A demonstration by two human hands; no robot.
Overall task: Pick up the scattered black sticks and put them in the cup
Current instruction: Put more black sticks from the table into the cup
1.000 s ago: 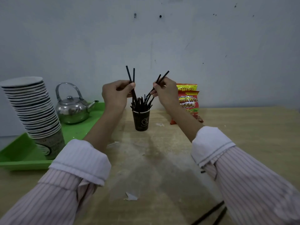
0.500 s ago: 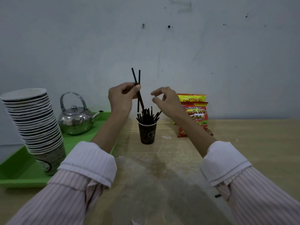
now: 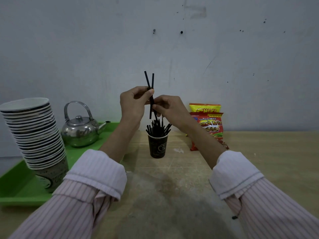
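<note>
A dark paper cup point(image 3: 157, 146) stands on the wooden table, holding several black sticks point(image 3: 158, 128) that fan out above its rim. Directly above it, my left hand point(image 3: 133, 103) pinches two black sticks point(image 3: 149, 81), which cross each other and point upward. My right hand point(image 3: 168, 107) has come in from the right and pinches the lower part of those same sticks just above the cup. A small black bit point(image 3: 234, 217) lies on the table by my right sleeve.
A green tray point(image 3: 15, 190) at the left carries a leaning stack of paper cups point(image 3: 32, 133) and a steel kettle point(image 3: 81, 130). Two snack bags point(image 3: 208, 125) lean against the wall right of the cup. The wooden table point(image 3: 267, 152) stretches to the right.
My right hand let its own sticks drop into the cup, opened, then moved left onto the two sticks in my left hand. The view tilted upward.
</note>
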